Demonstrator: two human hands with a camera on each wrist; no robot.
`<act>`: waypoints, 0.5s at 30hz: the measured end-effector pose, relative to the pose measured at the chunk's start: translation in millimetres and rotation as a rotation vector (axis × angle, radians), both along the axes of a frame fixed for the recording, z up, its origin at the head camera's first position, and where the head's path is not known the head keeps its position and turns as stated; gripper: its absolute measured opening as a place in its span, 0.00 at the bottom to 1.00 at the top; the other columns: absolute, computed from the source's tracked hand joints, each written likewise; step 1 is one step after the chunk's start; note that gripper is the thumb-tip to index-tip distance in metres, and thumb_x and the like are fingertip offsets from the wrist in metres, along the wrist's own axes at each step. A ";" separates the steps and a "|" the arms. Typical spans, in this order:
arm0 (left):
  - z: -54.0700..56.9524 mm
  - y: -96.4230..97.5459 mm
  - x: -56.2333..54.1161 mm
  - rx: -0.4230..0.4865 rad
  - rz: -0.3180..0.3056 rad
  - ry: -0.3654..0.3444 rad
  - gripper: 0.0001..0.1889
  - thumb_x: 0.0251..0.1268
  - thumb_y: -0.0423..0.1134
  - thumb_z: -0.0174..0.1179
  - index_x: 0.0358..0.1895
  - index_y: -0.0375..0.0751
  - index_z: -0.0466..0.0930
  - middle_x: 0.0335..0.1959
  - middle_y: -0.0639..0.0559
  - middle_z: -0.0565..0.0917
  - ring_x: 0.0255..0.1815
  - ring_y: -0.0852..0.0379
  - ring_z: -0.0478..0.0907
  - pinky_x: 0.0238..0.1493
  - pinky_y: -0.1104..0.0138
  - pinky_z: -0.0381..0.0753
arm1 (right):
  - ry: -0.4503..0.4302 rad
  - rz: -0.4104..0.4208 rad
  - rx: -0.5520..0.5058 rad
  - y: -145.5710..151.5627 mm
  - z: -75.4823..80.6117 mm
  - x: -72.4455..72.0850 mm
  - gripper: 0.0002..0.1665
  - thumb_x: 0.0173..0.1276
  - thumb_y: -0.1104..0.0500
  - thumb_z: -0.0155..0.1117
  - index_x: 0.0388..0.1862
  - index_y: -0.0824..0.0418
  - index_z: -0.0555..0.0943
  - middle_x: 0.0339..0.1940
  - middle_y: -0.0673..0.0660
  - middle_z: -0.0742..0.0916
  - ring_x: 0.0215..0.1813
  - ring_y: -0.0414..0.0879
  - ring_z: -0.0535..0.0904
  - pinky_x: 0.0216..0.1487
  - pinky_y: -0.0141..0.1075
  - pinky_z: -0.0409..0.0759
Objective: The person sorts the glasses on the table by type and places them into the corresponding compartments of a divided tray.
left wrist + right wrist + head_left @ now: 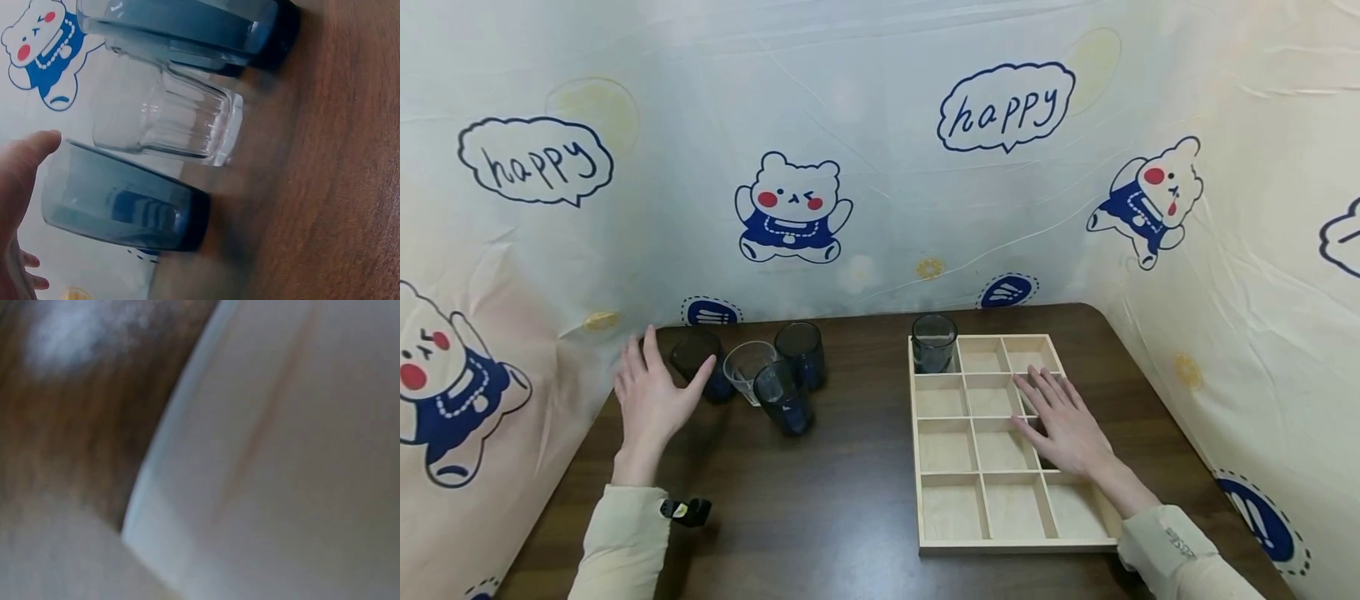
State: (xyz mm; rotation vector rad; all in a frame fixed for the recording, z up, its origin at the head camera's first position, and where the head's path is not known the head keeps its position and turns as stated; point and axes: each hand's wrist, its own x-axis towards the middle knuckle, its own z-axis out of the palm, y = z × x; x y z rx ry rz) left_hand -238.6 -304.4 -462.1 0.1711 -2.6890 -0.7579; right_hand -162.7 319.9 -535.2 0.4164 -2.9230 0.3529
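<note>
My left hand (651, 396) is at the table's left side, thumb and fingers spread around the near side of a dark blue glass (703, 367). In the left wrist view the thumb is close to that blue glass (125, 203); contact is unclear. A clear glass (748, 367) and two more blue glasses, one in front (784, 402) and one behind (802, 354), stand just right of it. My right hand (1067, 429) lies with extended fingers over the right side of a wooden compartment box (1018, 546). Another blue glass (934, 346) stands in the box's back left compartment.
The dark wooden table (820, 508) has a printed cloth (880, 233) hanging behind it and at both sides. A black band piece (687, 512) is on my left cuff. The right wrist view shows mostly blurred pale sleeve (300, 475).
</note>
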 end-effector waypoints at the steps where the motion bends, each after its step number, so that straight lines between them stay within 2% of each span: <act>1: -2.4 -1.4 -0.8 0.006 0.003 -0.005 0.60 0.74 0.71 0.61 0.92 0.44 0.35 0.91 0.25 0.39 0.91 0.22 0.39 0.86 0.25 0.37 | 0.000 -0.001 -0.001 -0.1 -0.1 -0.1 0.46 0.82 0.37 0.58 0.90 0.56 0.63 0.90 0.68 0.64 0.90 0.70 0.57 0.89 0.66 0.50; 7: -15.4 -8.6 -3.2 0.029 0.005 -0.022 0.62 0.72 0.69 0.65 0.92 0.45 0.34 0.91 0.25 0.38 0.90 0.21 0.41 0.85 0.24 0.39 | -0.004 0.000 -0.013 -0.9 -1.4 0.3 0.46 0.82 0.38 0.59 0.90 0.56 0.63 0.91 0.68 0.64 0.91 0.69 0.57 0.89 0.66 0.51; 11: -21.8 -8.6 -4.9 0.053 0.006 -0.017 0.63 0.71 0.66 0.68 0.92 0.43 0.34 0.91 0.25 0.41 0.90 0.21 0.42 0.86 0.25 0.40 | -0.012 -0.001 -0.012 -0.8 -1.0 0.9 0.46 0.82 0.37 0.59 0.90 0.56 0.62 0.91 0.67 0.63 0.91 0.69 0.56 0.89 0.66 0.50; 13: -25.7 -7.1 -6.6 0.094 0.007 -0.021 0.64 0.71 0.65 0.69 0.92 0.42 0.33 0.92 0.27 0.43 0.90 0.22 0.44 0.87 0.27 0.44 | -0.010 -0.002 -0.009 -0.6 -0.4 0.7 0.46 0.82 0.37 0.58 0.90 0.56 0.62 0.91 0.67 0.63 0.91 0.69 0.56 0.89 0.66 0.50; 15: -29.8 -5.3 -8.0 0.176 0.009 -0.040 0.64 0.72 0.63 0.69 0.92 0.44 0.31 0.92 0.29 0.44 0.91 0.24 0.46 0.87 0.28 0.47 | -0.005 0.000 -0.009 -0.5 0.4 0.5 0.46 0.82 0.37 0.58 0.90 0.56 0.62 0.91 0.68 0.64 0.91 0.69 0.57 0.89 0.66 0.51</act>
